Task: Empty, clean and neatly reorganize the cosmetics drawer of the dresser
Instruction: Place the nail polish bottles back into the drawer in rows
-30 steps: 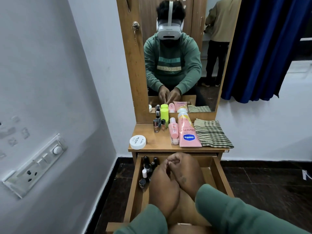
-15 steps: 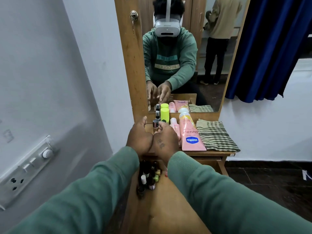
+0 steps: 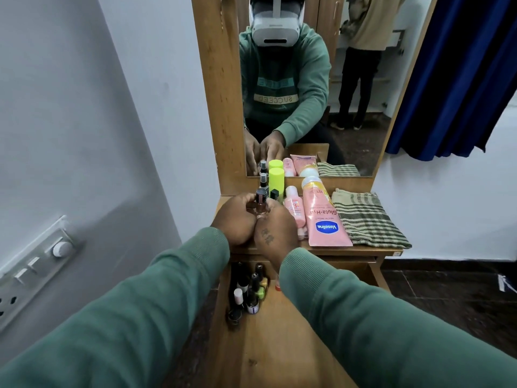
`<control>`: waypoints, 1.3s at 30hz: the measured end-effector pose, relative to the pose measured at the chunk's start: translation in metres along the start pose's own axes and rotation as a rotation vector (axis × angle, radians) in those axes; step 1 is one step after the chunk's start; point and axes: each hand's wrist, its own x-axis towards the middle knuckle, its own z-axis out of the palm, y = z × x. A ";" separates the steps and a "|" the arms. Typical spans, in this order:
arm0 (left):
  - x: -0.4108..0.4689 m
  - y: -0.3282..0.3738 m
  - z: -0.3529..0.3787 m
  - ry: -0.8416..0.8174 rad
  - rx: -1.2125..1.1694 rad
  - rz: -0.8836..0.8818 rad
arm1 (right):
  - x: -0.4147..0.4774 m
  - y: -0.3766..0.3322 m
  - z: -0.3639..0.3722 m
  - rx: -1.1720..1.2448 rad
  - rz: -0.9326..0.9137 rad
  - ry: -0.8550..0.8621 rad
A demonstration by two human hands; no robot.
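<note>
On the dresser top (image 3: 363,251), my left hand (image 3: 235,218) and my right hand (image 3: 277,231) meet around a small pink perfume bottle (image 3: 261,205) with a dark cap. The fingers of both hands curl against its sides. Below my wrists the wooden drawer (image 3: 275,348) stands open. A cluster of several nail polish bottles (image 3: 249,289) stands in its back left corner. Behind my hands are a thin spray bottle (image 3: 263,179), a lime-green bottle (image 3: 276,180) and a small dark bottle (image 3: 274,194).
A small pink bottle (image 3: 294,208) and a pink Vaseline tube (image 3: 321,217) lie to the right of my hands. A folded green checked cloth (image 3: 365,217) lies at the right end. The mirror (image 3: 307,93) rises behind, a wall switch panel (image 3: 36,264) is on the left, and a blue curtain (image 3: 458,79) hangs on the right.
My hands went up from the open drawer to the dresser top and closed around the small pink perfume bottle. The view tipped closer to the mirror.
</note>
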 end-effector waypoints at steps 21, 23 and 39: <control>-0.148 0.008 0.007 -0.016 -0.035 0.048 | -0.124 0.019 -0.066 0.179 -0.126 -0.138; -0.165 -0.002 0.022 -0.010 -0.062 0.009 | -0.140 0.037 -0.067 0.162 -0.120 -0.202; -0.167 -0.068 0.068 -0.210 -0.318 -0.420 | -0.134 0.095 -0.034 0.160 0.023 -0.608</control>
